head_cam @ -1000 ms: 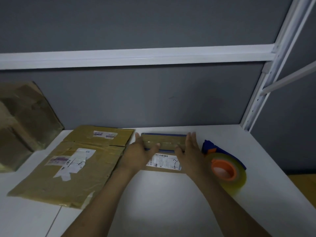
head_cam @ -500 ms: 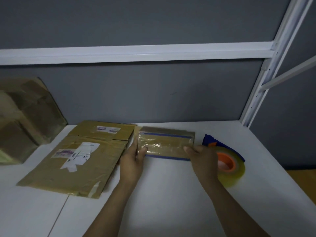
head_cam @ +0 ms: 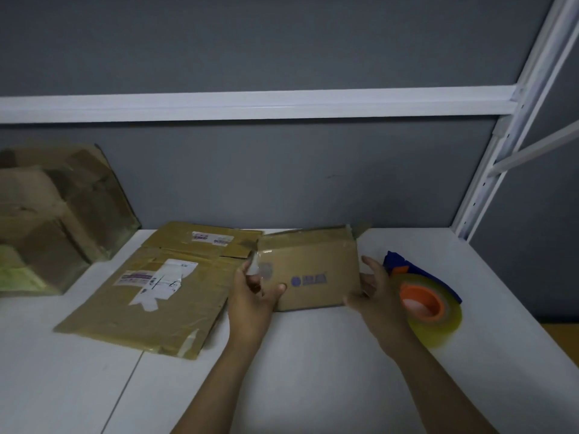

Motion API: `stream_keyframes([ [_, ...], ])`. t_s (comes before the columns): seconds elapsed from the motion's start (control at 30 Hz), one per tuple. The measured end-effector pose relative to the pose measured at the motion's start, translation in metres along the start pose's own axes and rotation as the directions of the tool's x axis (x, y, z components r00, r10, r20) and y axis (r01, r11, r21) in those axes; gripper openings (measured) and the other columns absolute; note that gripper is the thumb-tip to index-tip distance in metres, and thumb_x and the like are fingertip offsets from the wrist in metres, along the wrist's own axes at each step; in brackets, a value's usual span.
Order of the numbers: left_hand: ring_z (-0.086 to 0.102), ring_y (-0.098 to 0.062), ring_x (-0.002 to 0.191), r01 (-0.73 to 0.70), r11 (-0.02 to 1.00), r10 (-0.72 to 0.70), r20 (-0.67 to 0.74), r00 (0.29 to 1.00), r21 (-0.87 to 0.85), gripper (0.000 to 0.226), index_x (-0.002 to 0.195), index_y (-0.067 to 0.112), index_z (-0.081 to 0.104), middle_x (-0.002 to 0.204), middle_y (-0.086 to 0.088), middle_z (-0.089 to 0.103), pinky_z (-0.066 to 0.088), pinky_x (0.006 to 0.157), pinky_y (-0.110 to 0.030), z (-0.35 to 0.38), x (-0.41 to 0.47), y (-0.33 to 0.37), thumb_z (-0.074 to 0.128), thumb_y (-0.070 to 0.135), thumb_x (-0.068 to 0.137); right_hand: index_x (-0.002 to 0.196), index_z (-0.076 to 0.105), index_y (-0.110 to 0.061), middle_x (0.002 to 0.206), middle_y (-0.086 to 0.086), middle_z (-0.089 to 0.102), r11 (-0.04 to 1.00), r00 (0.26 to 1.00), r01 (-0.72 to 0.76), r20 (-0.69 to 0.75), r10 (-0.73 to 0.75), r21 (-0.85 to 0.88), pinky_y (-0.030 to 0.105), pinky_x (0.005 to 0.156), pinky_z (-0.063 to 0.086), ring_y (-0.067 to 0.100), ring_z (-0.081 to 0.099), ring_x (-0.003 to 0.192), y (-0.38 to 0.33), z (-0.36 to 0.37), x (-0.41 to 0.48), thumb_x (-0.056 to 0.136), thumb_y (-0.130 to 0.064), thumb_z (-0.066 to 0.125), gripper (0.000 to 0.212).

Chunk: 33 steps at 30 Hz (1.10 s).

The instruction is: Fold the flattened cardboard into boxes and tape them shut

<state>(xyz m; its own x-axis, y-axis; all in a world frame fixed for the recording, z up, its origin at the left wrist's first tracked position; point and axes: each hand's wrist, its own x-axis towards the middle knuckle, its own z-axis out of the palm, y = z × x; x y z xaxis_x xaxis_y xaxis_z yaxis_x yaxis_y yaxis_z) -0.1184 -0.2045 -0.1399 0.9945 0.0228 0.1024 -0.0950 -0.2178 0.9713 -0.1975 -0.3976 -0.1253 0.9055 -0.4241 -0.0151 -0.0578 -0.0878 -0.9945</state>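
Inspection of the small box (head_cam: 313, 270) seems the step: left hand (head_cam: 253, 296) grips one end, right hand (head_cam: 376, 292), fingers straight, touches the other; tape dispenser (head_cam: 429, 305) probably next.

dim, soft focus, wide-angle edge bending

taped boxes (head_cam: 53, 220): cut off at L edge, we can't see the rest.
shipping labels (head_cam: 156, 278): txt too small for us to read.
small box (head_cam: 313, 261): purple logo blurred.
tape dispenser (head_cam: 434, 308): blue handle partly behind right hand (head_cam: 376, 299).
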Motion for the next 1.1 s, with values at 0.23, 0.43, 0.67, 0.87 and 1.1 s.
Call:
stream_keyframes([
  [0.23, 0.04, -0.007, 0.126, -0.173, 0.983, 0.162, 0.16, 0.974, 0.056, 0.132, 0.142, 0.053, -0.013, 0.146, 0.003, 0.037, 0.04, 0.093, -0.022, -0.008, -0.011, -0.009, 0.089, 0.03, 0.062, 0.118, 0.057, -0.026, 0.108, -0.006, 0.064, 0.997, 0.995, -0.048, -0.084, 0.053, 0.064, 0.024, 0.074, 0.047, 0.01, 0.061, 0.098, -0.005, -0.004, -0.009, 0.078, -0.063, 0.051, 0.054],
  [0.43, 0.03, -0.009, 0.129, -0.492, 0.777, 0.488, 0.118, 0.865, 0.392, 0.085, 0.137, 0.025, 0.052, 0.142, 0.0, 0.039, 0.035, 0.106, -0.038, -0.024, 0.0, 0.011, 0.088, 0.037, 0.061, 0.123, 0.057, -0.02, 0.106, 0.001, 0.065, 0.987, 0.971, -0.158, -0.184, 0.151, -0.024, 0.044, 0.091, 0.051, 0.02, 0.062, 0.099, -0.01, -0.009, 0.01, 0.09, -0.053, 0.053, 0.047],
  [0.67, 0.037, -0.021, 0.126, -0.529, 0.635, 0.474, 0.256, 0.842, 0.563, 0.063, 0.119, 0.023, 0.065, 0.134, -0.001, 0.041, 0.037, 0.101, -0.035, -0.033, 0.007, 0.023, 0.088, 0.035, 0.062, 0.113, 0.061, -0.019, 0.103, 0.002, 0.065, 0.977, 0.963, -0.187, -0.214, 0.162, -0.101, 0.042, 0.087, 0.053, 0.021, 0.062, 0.095, -0.023, -0.003, 0.008, 0.08, -0.078, 0.036, 0.071],
  [0.87, 0.044, -0.017, 0.117, -0.514, 0.699, 0.424, 0.291, 0.858, 0.497, 0.052, 0.105, 0.026, 0.064, 0.122, 0.015, 0.028, 0.037, 0.09, -0.022, -0.038, 0.013, 0.029, 0.09, 0.022, 0.06, 0.107, 0.055, -0.015, 0.097, 0.006, 0.061, 0.974, 0.969, -0.178, -0.196, 0.149, -0.14, 0.031, 0.068, 0.046, 0.018, 0.058, 0.086, -0.037, 0.0, 0.013, 0.093, -0.045, 0.051, 0.034],
  [1.1, 0.043, 0.012, 0.116, -0.358, 0.921, 0.262, 0.436, 0.861, 0.152, 0.016, 0.076, 0.031, 0.071, 0.125, 0.023, 0.051, 0.041, 0.095, -0.02, -0.046, 0.009, 0.045, 0.083, 0.021, 0.071, 0.113, 0.051, -0.023, 0.095, 0.0, 0.056, 0.99, 0.982, -0.134, -0.136, 0.127, -0.044, 0.03, 0.064, 0.041, 0.016, 0.053, 0.083, -0.044, -0.004, 0.005, 0.094, -0.022, 0.05, 0.019],
])
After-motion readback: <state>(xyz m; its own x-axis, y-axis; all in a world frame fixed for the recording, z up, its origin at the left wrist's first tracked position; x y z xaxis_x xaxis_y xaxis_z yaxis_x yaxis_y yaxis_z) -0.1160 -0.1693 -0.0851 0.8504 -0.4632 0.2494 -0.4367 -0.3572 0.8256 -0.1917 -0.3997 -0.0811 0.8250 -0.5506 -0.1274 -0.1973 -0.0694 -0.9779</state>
